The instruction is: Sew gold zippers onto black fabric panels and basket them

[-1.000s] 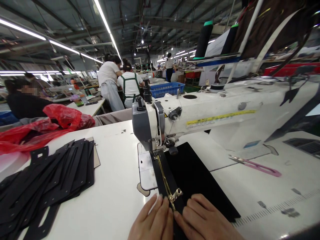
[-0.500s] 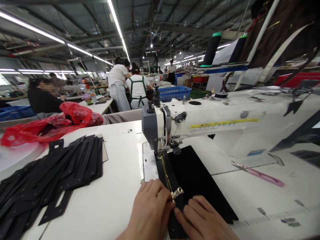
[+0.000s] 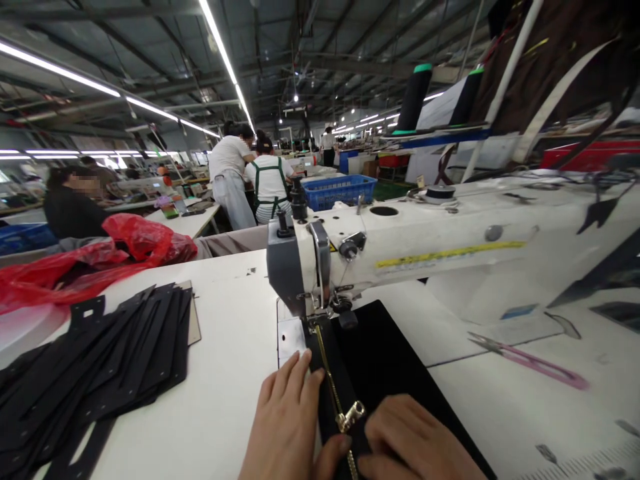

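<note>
A black piece with a gold zipper (image 3: pixel 329 373) runs from under the presser foot of the white sewing machine (image 3: pixel 425 233) toward me. Its metal slider (image 3: pixel 351 416) lies between my hands. My left hand (image 3: pixel 287 420) rests along the left edge, fingers stretched forward and apart, the thumb on the zipper below the slider. My right hand (image 3: pixel 410 437) is curled at the right edge of the strip, its fingers bent down; what they grip, if anything, is hidden. Beneath lies a wide black panel (image 3: pixel 400 373).
Black cut strips (image 3: pixel 115 367) are piled at the left beside a red plastic bag (image 3: pixel 145 240). Pink-handled snips (image 3: pixel 530 360) lie at the right. Behind are a blue basket (image 3: pixel 340 192) and several people, two standing close together.
My left hand has opened from its pinch near the slider and reached forward along the strip's left edge. My right hand remains curled. The camera view has shifted slightly.
</note>
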`<state>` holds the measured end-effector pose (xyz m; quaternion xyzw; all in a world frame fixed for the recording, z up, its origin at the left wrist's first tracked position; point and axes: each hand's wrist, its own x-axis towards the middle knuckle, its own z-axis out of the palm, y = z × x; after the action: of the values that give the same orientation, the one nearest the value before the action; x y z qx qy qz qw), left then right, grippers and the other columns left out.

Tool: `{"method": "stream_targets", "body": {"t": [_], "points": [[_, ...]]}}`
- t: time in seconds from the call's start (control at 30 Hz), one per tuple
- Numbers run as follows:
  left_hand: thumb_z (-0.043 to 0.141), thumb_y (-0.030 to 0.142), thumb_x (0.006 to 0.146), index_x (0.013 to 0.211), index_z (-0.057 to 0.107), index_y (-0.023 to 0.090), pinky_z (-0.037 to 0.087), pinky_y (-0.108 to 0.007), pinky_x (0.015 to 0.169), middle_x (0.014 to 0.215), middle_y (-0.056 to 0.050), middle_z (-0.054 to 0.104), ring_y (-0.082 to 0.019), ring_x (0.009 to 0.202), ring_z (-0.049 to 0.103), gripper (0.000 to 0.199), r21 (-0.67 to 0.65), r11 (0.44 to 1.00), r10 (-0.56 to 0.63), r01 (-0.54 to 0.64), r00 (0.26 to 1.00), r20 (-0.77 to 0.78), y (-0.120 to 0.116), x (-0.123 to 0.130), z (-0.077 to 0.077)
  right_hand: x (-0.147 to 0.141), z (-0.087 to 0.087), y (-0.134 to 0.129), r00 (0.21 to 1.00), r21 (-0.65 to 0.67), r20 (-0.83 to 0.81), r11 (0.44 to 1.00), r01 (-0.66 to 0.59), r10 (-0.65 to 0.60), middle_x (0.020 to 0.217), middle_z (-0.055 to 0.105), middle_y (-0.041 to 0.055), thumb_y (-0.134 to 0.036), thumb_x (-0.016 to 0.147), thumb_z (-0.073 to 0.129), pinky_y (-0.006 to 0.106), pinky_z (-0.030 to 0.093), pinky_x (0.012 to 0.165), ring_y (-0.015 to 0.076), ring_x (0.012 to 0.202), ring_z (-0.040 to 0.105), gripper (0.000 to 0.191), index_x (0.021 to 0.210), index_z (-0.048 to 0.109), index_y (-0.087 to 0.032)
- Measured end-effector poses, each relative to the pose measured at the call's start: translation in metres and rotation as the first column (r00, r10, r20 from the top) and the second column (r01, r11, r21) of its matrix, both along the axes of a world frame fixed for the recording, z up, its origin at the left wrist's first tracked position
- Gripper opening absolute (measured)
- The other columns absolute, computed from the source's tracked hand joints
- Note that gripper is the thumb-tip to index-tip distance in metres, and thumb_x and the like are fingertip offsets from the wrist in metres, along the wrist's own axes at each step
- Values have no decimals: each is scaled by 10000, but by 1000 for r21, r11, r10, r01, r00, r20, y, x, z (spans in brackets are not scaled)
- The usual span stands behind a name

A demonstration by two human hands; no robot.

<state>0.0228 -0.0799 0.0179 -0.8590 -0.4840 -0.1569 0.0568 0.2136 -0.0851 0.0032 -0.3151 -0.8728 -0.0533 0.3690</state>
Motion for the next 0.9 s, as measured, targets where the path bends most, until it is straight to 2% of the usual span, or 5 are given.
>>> {"method": "stream_targets", "body": {"t": [0.1, 0.2, 0.43, 0.73, 0.9], "points": [[709, 333, 643, 1121, 554, 168, 492, -472, 834, 1248, -158, 545, -361, 1119, 523, 529, 75, 996, -46, 54, 993, -110, 4, -4, -1, 1, 18, 17, 994, -49, 101, 998, 35, -30, 1103, 622, 146, -231, 894, 429, 342, 488, 859, 228, 1032, 562, 296, 1056, 626, -81], [688, 397, 671, 1077, 594, 168, 493, -473, 821, 1212, -162, 572, -361, 1082, 553, 476, 98, 993, -55, 67, 991, -120, 6, -4, 3, -2, 20, 25, 958, -96, 287, 994, 52, -23, 1274, 499, 195, -247, 884, 428, 388, 442, 954, 269, 1193, 459, 411, 1192, 546, -2], [653, 478, 701, 1035, 625, 191, 465, -502, 879, 1213, -131, 579, -339, 1098, 547, 441, 61, 997, -41, 45, 997, -71, 9, -1, 7, -3, 11, 24, 940, -190, 342, 980, 61, 7, 1329, 412, 197, -251, 871, 451, 401, 400, 998, 279, 1246, 389, 449, 1243, 503, -4], [661, 483, 690, 955, 645, 183, 453, -540, 903, 1195, -125, 594, -349, 1114, 532, 401, 9, 1000, -10, 11, 1000, -15, 15, 0, 11, -6, 12, 32, 946, -170, 325, 983, 67, -8, 1322, 422, 194, -248, 873, 436, 411, 414, 986, 278, 1242, 397, 447, 1243, 503, -7], [671, 463, 678, 945, 629, 174, 453, -550, 902, 1181, -120, 604, -355, 1104, 538, 395, 43, 999, -22, 21, 1000, 13, 22, -2, 9, -7, 10, 38, 947, -173, 320, 982, 78, -19, 1311, 439, 188, -211, 848, 440, 418, 422, 976, 279, 1228, 416, 436, 1224, 521, -5]]}}
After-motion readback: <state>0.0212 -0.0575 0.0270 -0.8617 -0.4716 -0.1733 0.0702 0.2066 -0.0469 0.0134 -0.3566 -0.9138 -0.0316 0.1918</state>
